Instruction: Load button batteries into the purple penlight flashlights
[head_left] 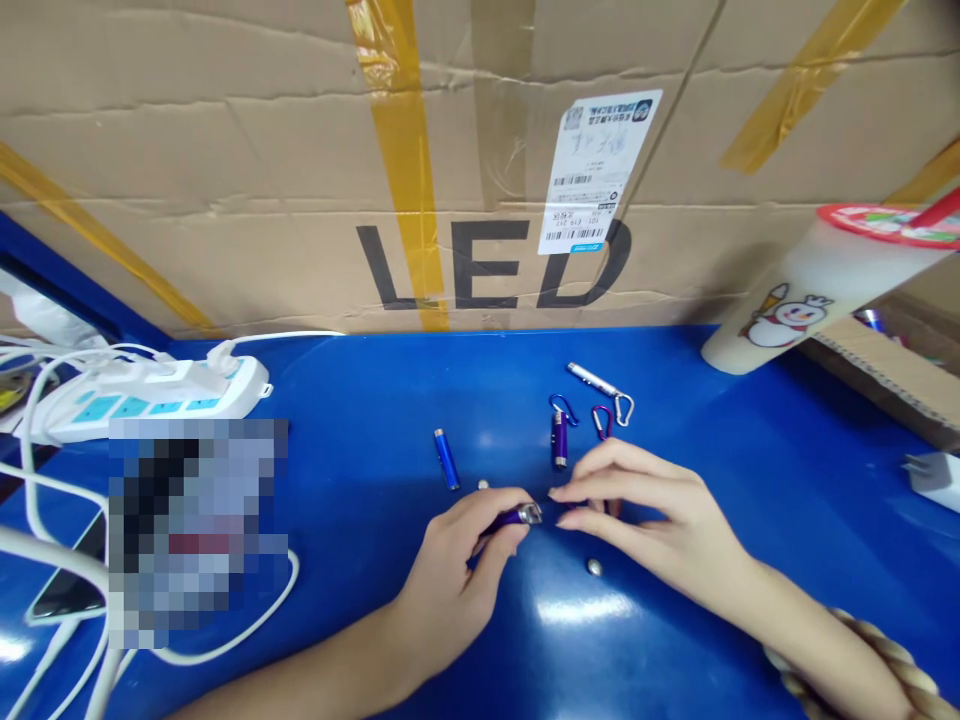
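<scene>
Holding: a dark purple tube (504, 518) is clasped between thumb and bent fingers of the left grip (456, 565), low over the surface (360, 480); its silvery end is left exposed, turned towards the other hand, and much of the barrel is hidden.
Right grip: thumb and forefinger are held slightly parted just beside that silvery end, a narrow gap being seen between the fingertips of the right grip (664, 510).
Silvery pieces: one small rounded piece (595, 567) is seen below the right fingers; a second silvery piece (484, 485) is partly covered by the left knuckles.
Blue tube: the slim blue tube (447, 460) is laid beyond the left hand, silvery at both ends.
Clipped tubes: a purple tube (559, 442) with a blue clip (564, 407) is placed beyond the right fingertips; farther back, a silver tube (592, 379) is joined to a silver clip (624, 409).
Magenta clip: the magenta clip (601, 422) is partly hidden by the right hand.
Cup: a tall cup (795, 315) printed with a snowman is stood at the right.
Power strip: the white power strip (150, 400) is set at the left, cables attached.
Carton: the back is filled by a cardboard carton (285, 200) marked LED.
</scene>
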